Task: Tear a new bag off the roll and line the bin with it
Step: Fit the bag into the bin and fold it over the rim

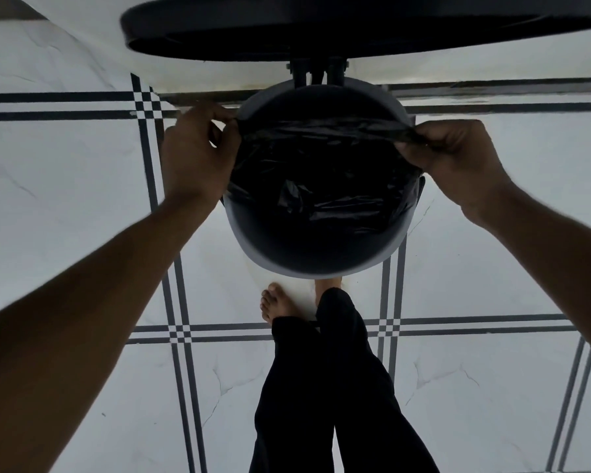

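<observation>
Left hand [198,155] and right hand [454,158] each pinching, grip closed, far edge of black bag [321,172], stretching it across bin [307,264] mouth. Bag sagging inside bin. Risk: overpulling thin plastic, tearing it, or edge slipping off rim.

The floor is laid with large glossy white tiles [65,186] veined faintly in grey like marble, and pairs of thin dark grey border lines [48,105] run across them in both directions. Where the lines cross they break into small checkered squares of dark and white [146,102], one at the upper left and others lower down. Along the far edge a pale cream skirting strip [219,80] meets the tiles, with a darker seam beneath it. The light is soft, cool and even, giving a dull sheen on the tile surface, strongest near the middle of the floor.
</observation>
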`<action>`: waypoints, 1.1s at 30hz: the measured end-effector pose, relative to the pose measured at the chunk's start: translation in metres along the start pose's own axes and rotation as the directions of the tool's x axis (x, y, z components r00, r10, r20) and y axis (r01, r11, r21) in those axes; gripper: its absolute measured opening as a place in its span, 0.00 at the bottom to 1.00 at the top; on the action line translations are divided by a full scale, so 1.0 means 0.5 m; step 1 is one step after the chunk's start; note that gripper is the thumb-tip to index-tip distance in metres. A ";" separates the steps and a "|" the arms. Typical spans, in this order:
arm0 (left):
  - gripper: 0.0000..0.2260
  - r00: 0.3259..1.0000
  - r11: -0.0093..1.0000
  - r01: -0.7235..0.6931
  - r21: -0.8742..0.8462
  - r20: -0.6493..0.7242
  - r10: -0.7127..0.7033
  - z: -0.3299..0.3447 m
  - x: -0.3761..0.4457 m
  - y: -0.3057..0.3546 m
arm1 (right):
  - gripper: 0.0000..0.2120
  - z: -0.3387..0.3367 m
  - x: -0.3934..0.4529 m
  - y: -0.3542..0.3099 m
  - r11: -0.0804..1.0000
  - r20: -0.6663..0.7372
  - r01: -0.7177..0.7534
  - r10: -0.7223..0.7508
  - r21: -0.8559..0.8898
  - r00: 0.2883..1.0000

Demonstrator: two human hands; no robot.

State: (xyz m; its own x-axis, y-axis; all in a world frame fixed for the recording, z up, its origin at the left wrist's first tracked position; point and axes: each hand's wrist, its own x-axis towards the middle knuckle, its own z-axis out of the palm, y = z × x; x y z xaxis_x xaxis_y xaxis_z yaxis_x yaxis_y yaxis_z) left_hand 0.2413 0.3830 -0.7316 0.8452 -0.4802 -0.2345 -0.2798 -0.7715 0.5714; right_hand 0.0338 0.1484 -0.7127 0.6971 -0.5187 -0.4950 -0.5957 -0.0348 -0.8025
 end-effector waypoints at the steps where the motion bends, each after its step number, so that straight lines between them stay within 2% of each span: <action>1: 0.10 1.000 1.000 -0.010 0.010 -0.011 0.010 -0.002 0.001 0.001 | 0.08 -0.003 -0.001 0.000 1.000 0.040 -0.018 0.019 -0.010 0.999; 4: 0.11 0.999 1.000 0.028 -0.011 -0.043 -0.028 -0.006 0.018 -0.002 | 0.21 -0.004 0.002 -0.012 0.997 0.089 -0.076 0.079 -0.032 0.993; 6: 0.11 0.997 0.994 0.070 -0.078 -0.030 -0.073 -0.001 0.035 -0.005 | 0.26 -0.003 0.014 -0.023 0.996 0.042 -0.093 0.094 -0.015 0.995; 11: 0.10 0.992 0.977 0.122 -0.176 0.038 -0.117 0.018 0.079 0.001 | 0.30 -0.004 0.072 -0.025 0.995 -0.122 -0.102 0.101 -0.003 0.987; 14: 0.11 0.992 0.972 0.130 -0.195 0.018 -0.128 0.029 0.113 0.001 | 0.27 -0.002 0.111 -0.023 0.994 -0.200 -0.096 0.085 -0.045 0.976; 16: 0.10 0.989 0.967 0.145 -0.210 0.022 -0.143 0.039 0.126 0.001 | 0.24 0.001 0.138 -0.023 0.991 -0.256 -0.126 0.108 -0.053 0.961; 18: 0.06 0.979 0.953 0.195 -0.231 0.108 -0.174 0.051 0.133 0.009 | 0.26 0.005 0.156 -0.022 0.970 -0.316 -0.211 0.164 -0.122 0.934; 20: 0.03 0.929 0.900 0.347 -0.263 0.228 -0.291 0.056 0.143 0.002 | 0.26 0.013 0.163 -0.014 0.933 -0.326 -0.333 0.275 -0.136 0.904; 22: 0.08 0.810 0.797 0.541 -0.267 0.422 -0.408 0.050 0.151 -0.017 | 0.21 0.017 0.163 -0.005 0.913 -0.273 -0.403 0.372 -0.064 0.887; 23: 0.11 0.744 0.754 0.606 -0.254 0.515 -0.425 0.042 0.149 -0.026 | 0.19 0.018 0.163 -0.001 0.906 -0.291 -0.421 0.392 -0.045 0.873; 24: 0.13 0.708 0.734 0.634 -0.243 0.565 -0.424 0.034 0.143 -0.036 | 0.19 0.017 0.161 0.002 0.899 -0.308 -0.437 0.410 -0.024 0.859; 25: 0.13 0.700 0.725 0.644 -0.244 0.571 -0.429 0.026 0.136 -0.043 | 0.20 0.017 0.155 0.001 0.895 -0.322 -0.446 0.425 0.010 0.846; 27: 0.10 0.721 0.702 0.649 -0.292 0.530 -0.447 0.022 0.120 -0.035 | 0.24 0.014 0.141 0.001 0.887 -0.313 -0.460 0.450 0.045 0.837; 30: 0.07 0.812 0.666 0.578 -0.471 0.415 -0.411 0.015 0.076 -0.033 | 0.19 0.003 0.111 0.013 0.890 -0.270 -0.456 0.445 0.027 0.854; 31: 0.09 0.841 0.682 0.540 -0.493 0.363 -0.402 0.011 0.058 -0.037 | 0.15 -0.001 0.097 0.014 0.891 -0.261 -0.453 0.442 0.021 0.858; 33: 0.13 0.910 0.787 0.415 -0.457 0.233 -0.344 0.007 0.023 -0.052 | 0.09 -0.008 0.068 0.020 0.902 -0.246 -0.430 0.410 -0.029 0.878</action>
State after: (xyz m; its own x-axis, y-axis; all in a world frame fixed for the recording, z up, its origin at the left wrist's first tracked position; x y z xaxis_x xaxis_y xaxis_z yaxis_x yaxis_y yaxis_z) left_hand 0.2566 0.3962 -0.7520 0.7591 -0.2685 -0.5930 0.3385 -0.6152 0.7120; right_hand 0.0498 0.1272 -0.7364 0.2694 -0.6802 -0.6817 -0.8488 0.1667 -0.5017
